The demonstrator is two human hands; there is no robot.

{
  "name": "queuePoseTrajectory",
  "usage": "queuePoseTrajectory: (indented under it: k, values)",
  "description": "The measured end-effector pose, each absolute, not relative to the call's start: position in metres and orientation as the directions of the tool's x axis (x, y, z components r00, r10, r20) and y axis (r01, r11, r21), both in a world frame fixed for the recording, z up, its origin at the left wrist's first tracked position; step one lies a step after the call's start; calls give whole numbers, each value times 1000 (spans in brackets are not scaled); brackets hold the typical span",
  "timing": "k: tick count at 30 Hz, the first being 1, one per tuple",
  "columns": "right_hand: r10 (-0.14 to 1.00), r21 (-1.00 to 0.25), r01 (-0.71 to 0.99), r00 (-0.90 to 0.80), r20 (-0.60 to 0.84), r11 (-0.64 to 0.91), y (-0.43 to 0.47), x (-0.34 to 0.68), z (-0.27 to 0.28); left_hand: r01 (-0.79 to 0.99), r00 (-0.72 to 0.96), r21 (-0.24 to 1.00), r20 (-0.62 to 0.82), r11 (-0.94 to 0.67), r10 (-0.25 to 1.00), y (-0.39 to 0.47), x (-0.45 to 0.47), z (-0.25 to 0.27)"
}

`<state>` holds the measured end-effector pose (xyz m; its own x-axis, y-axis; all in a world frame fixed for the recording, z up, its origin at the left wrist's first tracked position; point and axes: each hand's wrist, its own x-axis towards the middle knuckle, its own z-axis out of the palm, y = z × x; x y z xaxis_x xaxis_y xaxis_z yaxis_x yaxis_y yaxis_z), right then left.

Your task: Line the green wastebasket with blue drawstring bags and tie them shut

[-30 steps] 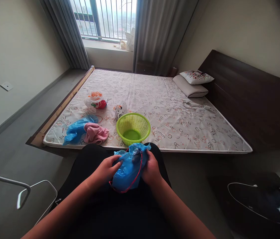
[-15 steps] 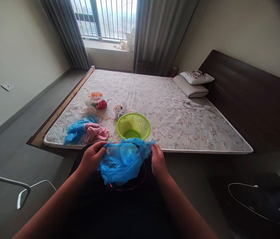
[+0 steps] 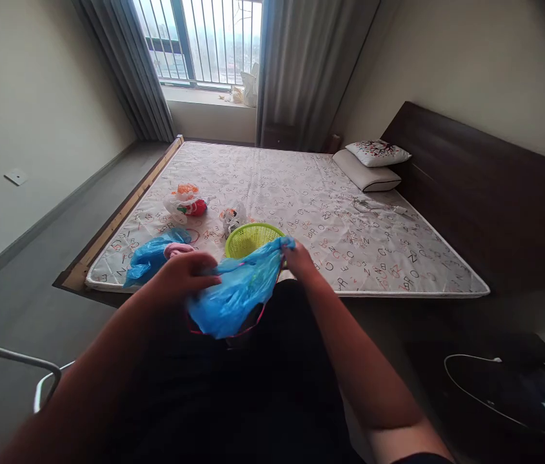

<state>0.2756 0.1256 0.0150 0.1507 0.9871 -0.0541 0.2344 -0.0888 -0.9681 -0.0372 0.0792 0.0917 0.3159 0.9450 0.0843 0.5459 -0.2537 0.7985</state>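
The left hand [image 3: 186, 274] and the right hand [image 3: 298, 261] each pinch an edge of a blue plastic bag [image 3: 233, 296], holding it stretched between them above the person's lap, a red drawstring hanging at its underside. Just beyond the bag at 12 o'clock sits a green basket [image 3: 247, 237] on the mattress [image 3: 349, 238]. At 10 o'clock lie another blue bag [image 3: 149, 258] with a pink cloth [image 3: 175, 250] beside it, and two small white bags farther back.

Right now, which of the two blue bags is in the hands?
The blue bag with the red drawstring, held by both hands over the lap. The other blue bag lies on the mattress.
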Motion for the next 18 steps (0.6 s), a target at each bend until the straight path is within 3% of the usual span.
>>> queuePoseTrajectory:
  k: [4, 7, 10, 12, 15, 18]
  values:
    - [957, -989, 6, 254, -141, -148, 177, 292, 65, 795, 412, 490, -5, -357, 911, 131, -16, 116]
    - [938, -991, -130, 338, -74, -32, 203, 298, 108, 869, 299, 347, 200, -353, 933, 152, -6, 139]
    - [899, -952, -208, 421, 119, 224, 215, 305, 142, 816, 75, 423, 598, -393, 798, 154, -3, 166]
    - [835, -909, -139, 468, 289, 393, 213, 308, 156, 749, -90, 478, 760, -460, 644, 149, 1, 179]
    - [653, -836, 114, 570, 498, 538, 198, 307, 156, 641, -260, 523, 837, -562, 482, 144, 14, 173]
    - [510, -798, 330, 631, 584, 505, 175, 299, 126, 499, -313, 568, 822, -654, 475, 150, 30, 128]
